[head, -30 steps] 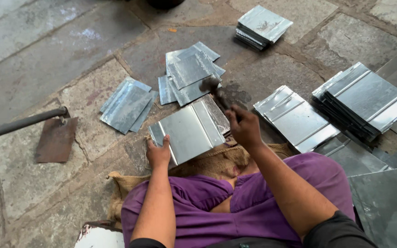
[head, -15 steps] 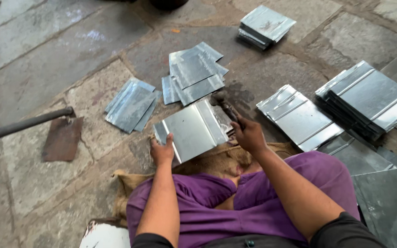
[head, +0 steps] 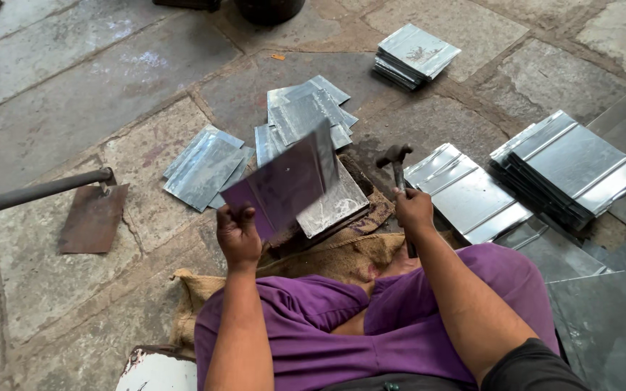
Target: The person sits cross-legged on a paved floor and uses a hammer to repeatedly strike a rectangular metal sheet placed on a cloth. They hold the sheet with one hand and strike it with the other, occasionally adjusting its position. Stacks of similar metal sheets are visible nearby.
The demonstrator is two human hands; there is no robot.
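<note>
Left hand (head: 238, 235) pinches the metal sheet (head: 289, 181) tight by its corner, sheet tilting toward 1 o'clock; right hand (head: 413, 210) fists a hammer (head: 395, 158) at 3.

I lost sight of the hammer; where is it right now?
In the head view, right of centre: the hammer is upright in the right hand, between the lifted metal sheet and the ribbed sheets.

Stone floor (head: 74, 87), metal sheet stacks (head: 570, 166), burlap sack (head: 327, 261), rusty plate (head: 92, 217)

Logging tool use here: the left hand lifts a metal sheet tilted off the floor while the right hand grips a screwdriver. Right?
Not quite. In the head view the right hand grips a hammer, not a screwdriver. The left hand does lift the metal sheet tilted.
</note>
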